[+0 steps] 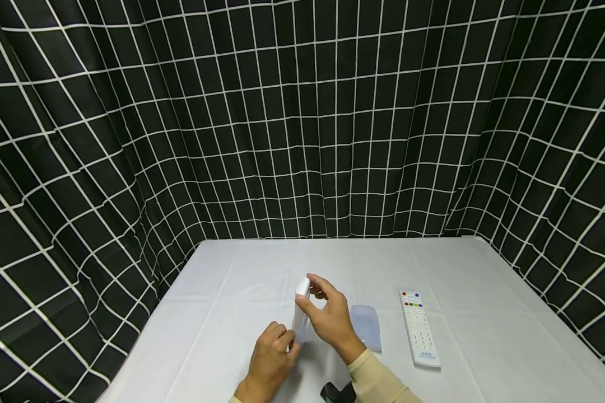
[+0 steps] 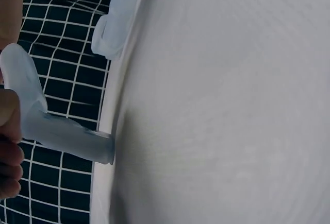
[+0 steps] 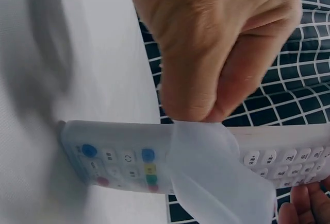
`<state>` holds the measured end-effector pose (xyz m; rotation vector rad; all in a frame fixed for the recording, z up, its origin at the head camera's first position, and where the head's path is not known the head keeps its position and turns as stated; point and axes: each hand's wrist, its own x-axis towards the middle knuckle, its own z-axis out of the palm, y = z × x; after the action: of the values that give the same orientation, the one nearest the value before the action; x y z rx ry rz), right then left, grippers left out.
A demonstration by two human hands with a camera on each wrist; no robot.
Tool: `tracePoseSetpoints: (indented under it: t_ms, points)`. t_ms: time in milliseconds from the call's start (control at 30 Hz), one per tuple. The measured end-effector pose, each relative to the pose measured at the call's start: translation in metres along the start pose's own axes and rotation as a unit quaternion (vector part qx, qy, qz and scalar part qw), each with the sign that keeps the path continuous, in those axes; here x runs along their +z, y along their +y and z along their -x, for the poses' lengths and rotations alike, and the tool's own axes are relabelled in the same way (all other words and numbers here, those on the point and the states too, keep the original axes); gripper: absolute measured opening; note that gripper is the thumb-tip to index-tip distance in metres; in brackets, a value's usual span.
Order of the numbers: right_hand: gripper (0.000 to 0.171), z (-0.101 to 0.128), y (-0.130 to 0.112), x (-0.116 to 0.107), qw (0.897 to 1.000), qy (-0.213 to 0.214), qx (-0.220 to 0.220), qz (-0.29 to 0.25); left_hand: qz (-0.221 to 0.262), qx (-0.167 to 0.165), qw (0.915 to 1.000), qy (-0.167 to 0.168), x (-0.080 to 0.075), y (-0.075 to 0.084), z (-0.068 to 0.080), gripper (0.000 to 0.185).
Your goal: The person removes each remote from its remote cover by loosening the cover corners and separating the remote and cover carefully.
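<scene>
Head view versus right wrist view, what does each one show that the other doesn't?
Only the head view shows the second remote lying on the table, the loose translucent cover beside it, and the left hand. Only the right wrist view shows the held remote's coloured buttons. Both show the right hand gripping the held remote in its silicone sleeve.

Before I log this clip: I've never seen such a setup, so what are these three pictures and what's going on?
A person wears three cameras: one on the head, one on each wrist. The head view looks down on a white-clothed table before a black grid curtain. The right hand and left hand hold a white remote control in a translucent silicone sleeve; the right wrist view shows that sleeve partly peeled. On the table lie a second white remote control and another translucent sleeve.
</scene>
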<state>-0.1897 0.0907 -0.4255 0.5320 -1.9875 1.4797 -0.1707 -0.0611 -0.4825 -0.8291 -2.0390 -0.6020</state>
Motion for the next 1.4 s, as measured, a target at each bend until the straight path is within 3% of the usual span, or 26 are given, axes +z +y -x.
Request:
tracePoseSetpoints:
  t_ms: [100, 233, 400, 567, 767, 1000, 1167, 1267, 1400]
  points:
    - [0.044, 0.0, 0.001, 0.002, 1.0, 0.003, -0.008, 0.001, 0.006, -0.026, 0.9996, 0.003, 0.001, 0.0, 0.006, 0.022]
    - [0.044, 0.003, 0.002, 0.002, 1.0, 0.001, -0.001, -0.003, 0.045, -0.1, 0.994, 0.002, 0.0, 0.001, 0.012, 0.013]
    - [0.045, 0.004, 0.001, 0.001, 1.0, -0.009, 0.021, -0.011, 0.115, -0.197, 0.9735, -0.015, -0.003, 0.003, 0.011, 0.015]
    - [0.045, 0.002, 0.001, 0.0, 1.0, -0.008, 0.014, -0.015, 0.182, -0.247, 0.9516, -0.024, -0.005, 0.005, 0.004, 0.015]
    - [0.045, -0.001, 0.0, 0.0, 1.0, -0.006, 0.012, -0.012, 0.215, -0.292, 0.9315, -0.031, -0.005, 0.007, -0.007, 0.025]
    - [0.041, -0.004, -0.042, -0.01, 1.0, -0.016, 0.021, -0.012, 0.258, -0.321, 0.9101, -0.047, -0.007, 0.003, -0.01, 0.021]
    - [0.043, -0.003, -0.019, -0.004, 1.0, -0.005, -0.006, 0.004, 0.276, -0.341, 0.8966, -0.062, -0.012, -0.001, -0.012, 0.016]
    - [0.046, -0.001, -0.003, 0.0, 1.0, 0.001, -0.016, 0.009, 0.26, -0.357, 0.894, -0.077, -0.014, -0.003, -0.012, 0.012]
    - [0.046, 0.001, 0.0, -0.001, 1.0, 0.005, -0.027, 0.013, 0.23, -0.35, 0.9021, -0.102, -0.015, -0.003, -0.012, 0.005]
